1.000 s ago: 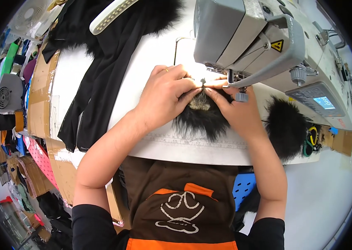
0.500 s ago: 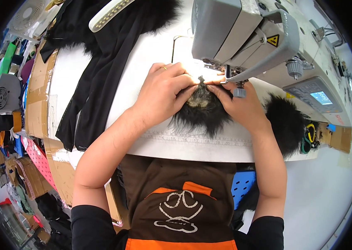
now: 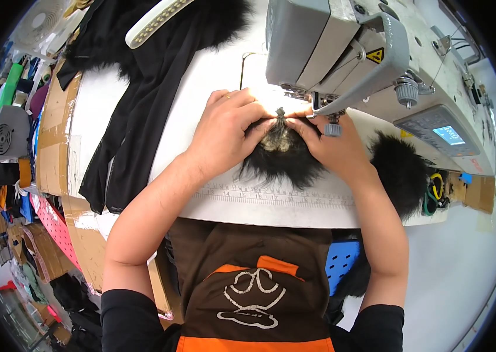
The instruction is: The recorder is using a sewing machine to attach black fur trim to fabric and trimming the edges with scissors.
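A piece of black fur (image 3: 283, 164) lies on the white sewing table, its paler backing showing in the middle. My left hand (image 3: 227, 126) pinches its upper left edge between thumb and fingers. From the other side my right hand (image 3: 336, 141) grips the upper right edge, the thumbs almost meeting. Between them a narrow tuft of the fur sticks up. Just beyond the fingertips stands the head of a grey and white sewing machine (image 3: 324, 53), its needle area washed out by bright lamp light. Some fingertips are hidden behind the fur and in glare.
A black garment with fur trim (image 3: 136, 105) drapes over the table's left side, under a white lamp arm (image 3: 157, 22). Another black fur piece (image 3: 400, 173) lies right of my right forearm. Scissors (image 3: 434, 193) sit at the right edge. A printed ruler (image 3: 289, 199) runs along the near edge.
Both hands keep their pinch on the fur. The view has shifted slightly, with the machine sitting a little further left in the picture; otherwise little has moved.
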Demonstrator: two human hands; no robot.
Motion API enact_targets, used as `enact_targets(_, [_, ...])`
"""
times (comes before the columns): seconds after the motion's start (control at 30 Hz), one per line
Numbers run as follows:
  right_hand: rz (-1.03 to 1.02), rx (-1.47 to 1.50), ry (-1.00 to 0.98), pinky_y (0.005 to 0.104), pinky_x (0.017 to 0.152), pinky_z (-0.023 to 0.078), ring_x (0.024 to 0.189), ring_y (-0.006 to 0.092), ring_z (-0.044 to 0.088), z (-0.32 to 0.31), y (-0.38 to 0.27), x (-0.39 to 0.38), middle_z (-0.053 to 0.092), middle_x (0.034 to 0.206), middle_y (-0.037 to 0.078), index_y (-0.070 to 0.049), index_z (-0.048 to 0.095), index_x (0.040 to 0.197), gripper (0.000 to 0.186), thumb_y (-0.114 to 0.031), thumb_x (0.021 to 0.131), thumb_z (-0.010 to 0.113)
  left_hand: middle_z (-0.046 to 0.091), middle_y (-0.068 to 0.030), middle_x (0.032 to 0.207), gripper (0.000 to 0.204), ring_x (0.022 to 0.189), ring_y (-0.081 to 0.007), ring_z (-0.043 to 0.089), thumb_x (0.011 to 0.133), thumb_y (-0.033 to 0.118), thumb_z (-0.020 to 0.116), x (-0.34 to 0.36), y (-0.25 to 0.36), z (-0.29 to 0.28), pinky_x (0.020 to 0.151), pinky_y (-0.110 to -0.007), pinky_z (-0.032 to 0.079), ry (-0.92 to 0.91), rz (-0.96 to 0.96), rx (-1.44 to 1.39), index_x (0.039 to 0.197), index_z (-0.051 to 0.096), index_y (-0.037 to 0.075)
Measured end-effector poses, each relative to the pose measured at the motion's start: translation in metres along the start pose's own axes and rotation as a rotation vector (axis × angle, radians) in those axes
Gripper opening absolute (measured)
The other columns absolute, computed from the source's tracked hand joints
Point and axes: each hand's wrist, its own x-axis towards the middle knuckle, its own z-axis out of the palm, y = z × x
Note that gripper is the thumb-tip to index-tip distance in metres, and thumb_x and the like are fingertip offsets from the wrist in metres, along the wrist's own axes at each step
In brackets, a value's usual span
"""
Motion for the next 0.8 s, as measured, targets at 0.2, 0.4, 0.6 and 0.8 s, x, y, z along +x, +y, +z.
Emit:
enact_targets(0.2, [-0.034,0.093,0.064,0.0378,0.087,0.053,0.096,0.0277,0.069,0.000,-0.005,0.001,0.075,0.104,0.009,-0.013,0.079,0.107,0.019,-0.026,0.093,0.079,0.063,-0.0037,0.091,0.009,0.091,-0.0255,0.063,0.088,0.014,0.076,-0.002,-0.004,-0.002,0.093,-0.042,0.042,0.012,-0.018,-0.048,0.095,0.072,0.010])
enact_targets(0.4, [-0.005,0.103,-0.035,0.0309,0.076,0.052,0.086,0.0157,0.070,0.027,0.031,0.000,0.077,0.098,0.004,-0.002,0.075,0.106,0.017,-0.013,0.094,0.079,0.063,-0.0043,0.092,0.009,0.093,-0.0266,0.062,0.087,0.013,0.076,0.011,-0.015,-0.001,0.096,-0.043,0.040,0.041,0.026,-0.025,0.094,0.073,0.010])
enact_targets(0.6, [0.040,0.156,-0.048,0.0314,0.076,0.054,0.087,0.0159,0.072,0.026,0.028,0.003,0.078,0.098,0.004,-0.002,0.075,0.104,0.014,-0.011,0.093,0.078,0.063,-0.0042,0.092,0.008,0.093,-0.0265,0.062,0.086,0.012,0.077,0.014,-0.017,0.001,0.098,-0.043,0.040,0.053,0.026,-0.041,0.092,0.071,0.009])
enact_targets(0.8, [0.027,0.122,-0.059,0.0364,0.082,0.056,0.089,0.0227,0.075,0.005,0.013,0.014,0.079,0.098,0.011,0.000,0.074,0.104,0.016,-0.011,0.092,0.078,0.063,-0.0042,0.091,0.008,0.092,-0.0267,0.062,0.086,0.012,0.077,0.018,-0.017,-0.003,0.097,-0.043,0.040,0.037,0.022,-0.037,0.090,0.071,0.009])
